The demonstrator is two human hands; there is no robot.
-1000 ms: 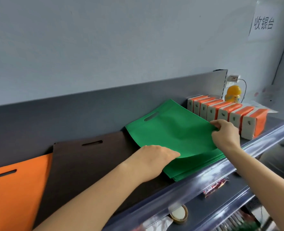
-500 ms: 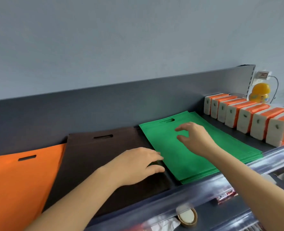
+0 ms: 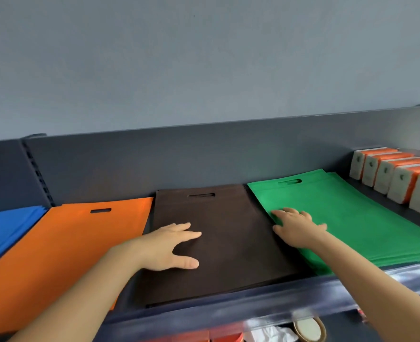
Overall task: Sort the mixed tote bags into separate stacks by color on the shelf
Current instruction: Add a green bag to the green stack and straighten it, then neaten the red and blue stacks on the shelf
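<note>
Four flat stacks of tote bags lie side by side on the dark shelf (image 3: 228, 314): blue bags (image 3: 4, 233) at far left, orange bags (image 3: 63, 248), dark brown bags (image 3: 231, 233) in the middle, green bags (image 3: 366, 218) on the right. My left hand (image 3: 169, 248) rests flat on the brown stack with fingers spread. Over the left edge of the green stack lies my right hand (image 3: 297, 228), fingers straight and touching the fabric. Neither hand holds a bag.
A row of white and orange boxes (image 3: 396, 178) stands at the shelf's right end. The dark back panel (image 3: 204, 154) rises behind the bags. Below the shelf lip sit a tape roll (image 3: 308, 329) and other small goods.
The view has swung left, bringing the blue stack into sight. My left hand slid onto the brown stack and flattened. My right hand came down onto the green stack's left edge.
</note>
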